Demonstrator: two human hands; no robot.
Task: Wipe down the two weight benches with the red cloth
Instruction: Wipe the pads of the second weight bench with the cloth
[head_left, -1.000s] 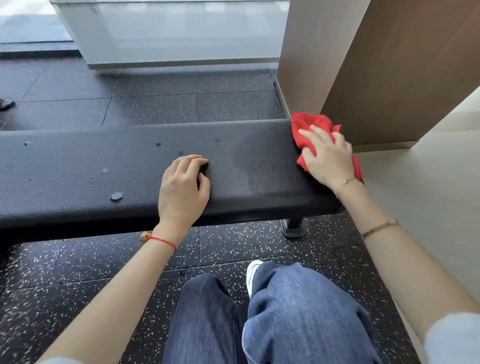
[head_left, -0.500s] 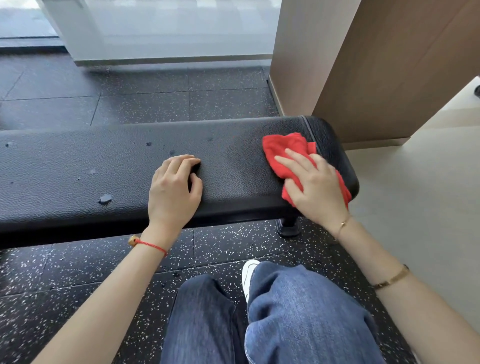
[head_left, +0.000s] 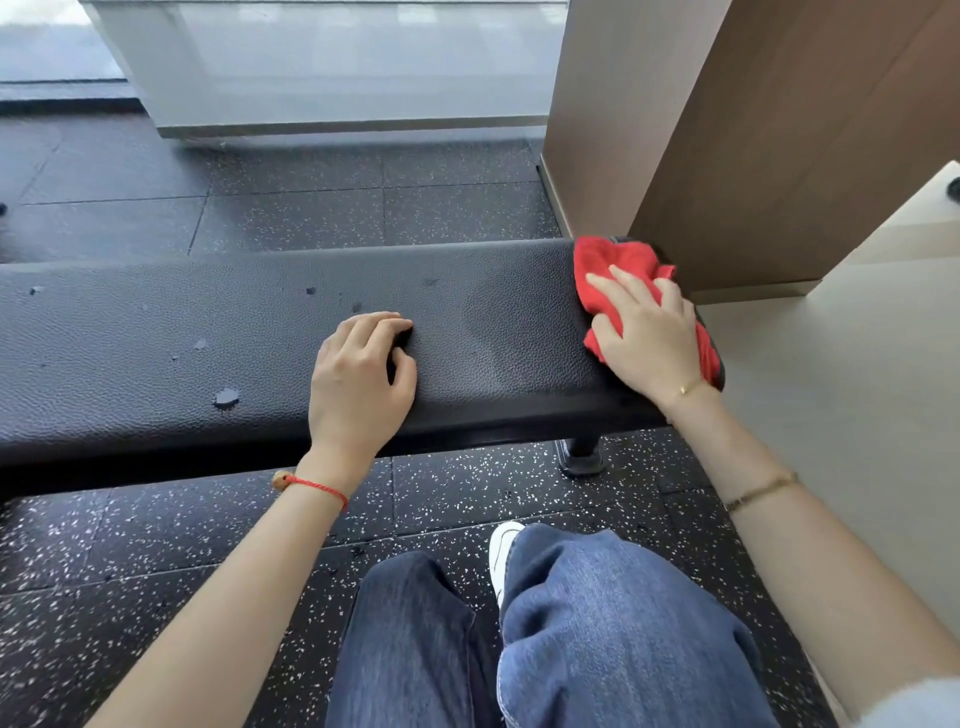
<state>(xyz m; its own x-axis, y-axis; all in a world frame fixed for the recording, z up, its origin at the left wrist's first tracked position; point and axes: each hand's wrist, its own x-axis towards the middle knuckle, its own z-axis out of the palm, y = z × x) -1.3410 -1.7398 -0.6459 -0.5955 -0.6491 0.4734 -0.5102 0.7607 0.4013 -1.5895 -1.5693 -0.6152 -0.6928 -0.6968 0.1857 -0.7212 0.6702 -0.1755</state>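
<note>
I press the red cloth (head_left: 618, 262) flat under my right hand (head_left: 647, 338), fingers spread straight, at the weight bench (head_left: 156, 364) end beside the wooden pillar (head_left: 753, 130). My left hand (head_left: 358, 379) braces mid-bench, fingers loosely curled, holding nothing. I judge the first bench's wiping underway; next comes sweeping toward the scuffed patches (head_left: 226, 397).

Black rubber floor tiles (head_left: 291, 218), white-speckled, seams visible. Wood-panelled column (head_left: 753, 130) at right, base meeting pale smooth flooring (head_left: 857, 389). Frosted glass partition (head_left: 337, 62) along far edge, metal strip at foot. Blue jeans (head_left: 597, 623) low in view (knees bent), white shoe (head_left: 501, 551) between the legs.
</note>
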